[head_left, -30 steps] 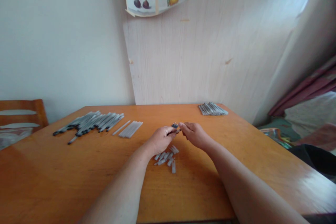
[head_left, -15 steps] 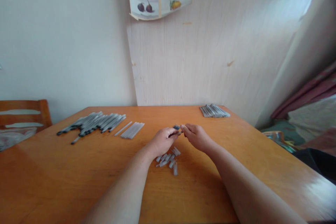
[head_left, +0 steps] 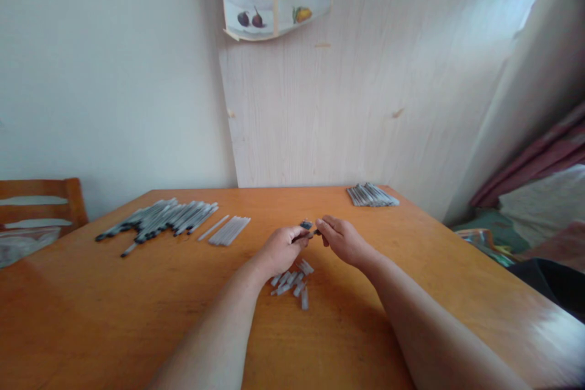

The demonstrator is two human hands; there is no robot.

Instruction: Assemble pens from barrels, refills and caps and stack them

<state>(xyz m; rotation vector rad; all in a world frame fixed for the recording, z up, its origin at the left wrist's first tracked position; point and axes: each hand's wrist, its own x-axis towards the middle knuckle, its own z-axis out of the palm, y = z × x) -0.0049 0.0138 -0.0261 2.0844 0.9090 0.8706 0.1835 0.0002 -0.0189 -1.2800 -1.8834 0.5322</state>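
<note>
My left hand [head_left: 284,248] is closed around several thin dark pieces [head_left: 306,225], whose ends stick out past the thumb; their kind is too small to make out. Just to its right, my right hand [head_left: 343,240] pinches a small dark tip [head_left: 317,232] between thumb and fingers, and most of that piece is hidden. The fingertips of both hands almost meet above the table. Below them lies a loose heap of short, clear plastic pieces [head_left: 292,279] that look like pen caps.
On the wooden table [head_left: 183,317], many clear tubes with black ends [head_left: 169,216] are piled at left. Beside them lies a row of clear, pen-like tubes [head_left: 230,230]. A stack of greyish pens [head_left: 372,195] rests at the back right. A wooden chair [head_left: 73,201] stands at left.
My right fingertips have shifted slightly; a pale bit showed at them before, and a dark tip shows now. The left hand keeps its hold. The whole view has tilted a little.
</note>
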